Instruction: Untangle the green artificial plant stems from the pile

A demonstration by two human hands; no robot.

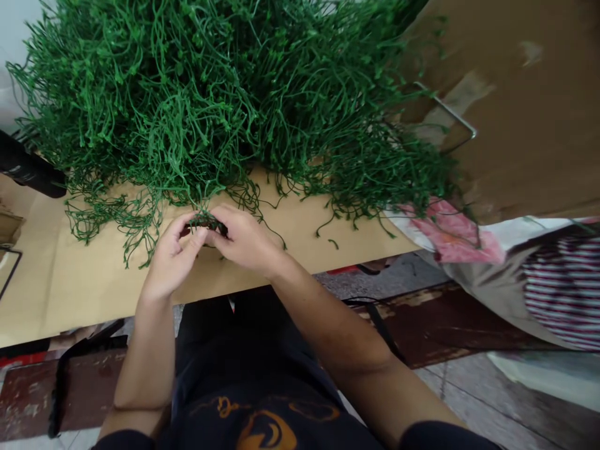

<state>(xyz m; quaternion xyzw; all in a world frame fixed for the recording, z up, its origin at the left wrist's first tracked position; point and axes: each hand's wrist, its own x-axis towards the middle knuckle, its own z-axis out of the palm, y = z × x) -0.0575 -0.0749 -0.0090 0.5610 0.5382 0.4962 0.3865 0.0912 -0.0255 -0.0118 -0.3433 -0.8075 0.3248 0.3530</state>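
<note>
1. Green stem pile (210,94): loose along the far edge of the tabletop (94,275); much apparently left.
2. My left hand (175,253) and right hand (246,240): fingers curled closed.
3. Small bunch (204,220): gripped between pile and front edge; apparently unfinished.

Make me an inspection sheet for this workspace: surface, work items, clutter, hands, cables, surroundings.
Surface: tan tabletop, a short green scrap lying loose on it.
Work items: large pile of green stems; a small bunch at its near side.
Clutter: pink plastic-looking sheet, bent metal rod, black cylindrical object.
Hands: left hand and right hand close together, both pinching the small bunch.
Cables: nothing seen that is clearly a cable.
Surroundings: brown panel and striped cloth at right, tiled floor below.
</note>
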